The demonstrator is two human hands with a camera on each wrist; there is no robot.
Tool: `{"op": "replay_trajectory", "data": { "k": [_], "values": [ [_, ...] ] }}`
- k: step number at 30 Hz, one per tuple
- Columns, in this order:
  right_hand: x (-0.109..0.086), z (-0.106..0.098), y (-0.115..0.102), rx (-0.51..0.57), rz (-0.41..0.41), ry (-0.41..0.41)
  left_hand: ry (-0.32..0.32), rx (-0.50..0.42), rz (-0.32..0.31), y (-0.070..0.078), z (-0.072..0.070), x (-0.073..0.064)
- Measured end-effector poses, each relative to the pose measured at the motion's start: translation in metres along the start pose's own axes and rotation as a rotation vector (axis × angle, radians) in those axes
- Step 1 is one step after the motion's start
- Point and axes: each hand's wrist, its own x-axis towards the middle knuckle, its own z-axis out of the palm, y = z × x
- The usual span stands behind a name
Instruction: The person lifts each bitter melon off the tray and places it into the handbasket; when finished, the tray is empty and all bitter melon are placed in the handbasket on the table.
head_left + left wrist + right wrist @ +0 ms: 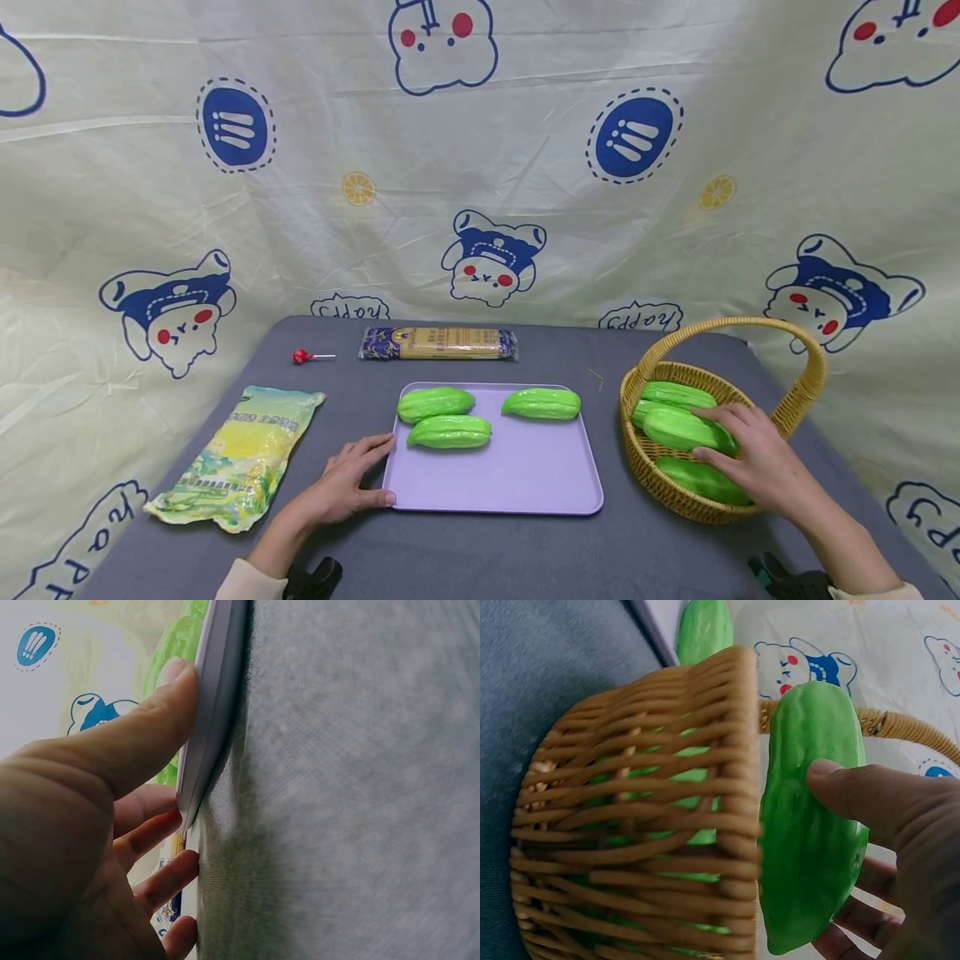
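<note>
My right hand [757, 454] grips a green bitter melon [810, 825] at the wicker basket [636, 467], thumb on one side and fingers on the other. In the right wrist view that melon shows above the basket's rim. Under and around it in the basket lie more bitter melons [697, 481]. On the left, my left hand [341, 483] rests against the left edge of the lilac tray [525, 479], with thumb and fingertips touching its rim and fingers loosely extended. Three bitter melons [450, 432] lie on the tray, two at the left and one at the back right.
A yellow-green packet [240, 458] lies left of my left hand. Behind the tray is a long pack of noodles [442, 343], with a red lollipop [302, 357] to its left. The basket's tall handle [720, 323] arches over its opening. A patterned cloth [555, 250] hangs behind the table.
</note>
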Motion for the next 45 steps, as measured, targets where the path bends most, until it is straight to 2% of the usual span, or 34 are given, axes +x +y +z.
{"op": "replay_trajectory", "data": {
  "k": [12,26,45],
  "values": [
    [0.003,0.012,0.014,0.008,0.07,-0.166,0.002,0.0,0.007,0.0,0.0,-0.001],
    [0.008,0.021,0.019,-0.006,0.035,-0.175,0.004,0.009,0.017,0.002,-0.002,-0.002],
    [0.013,0.027,0.021,-0.008,0.041,-0.252,0.018,0.017,0.046,0.001,-0.001,-0.003]
  ]
}}
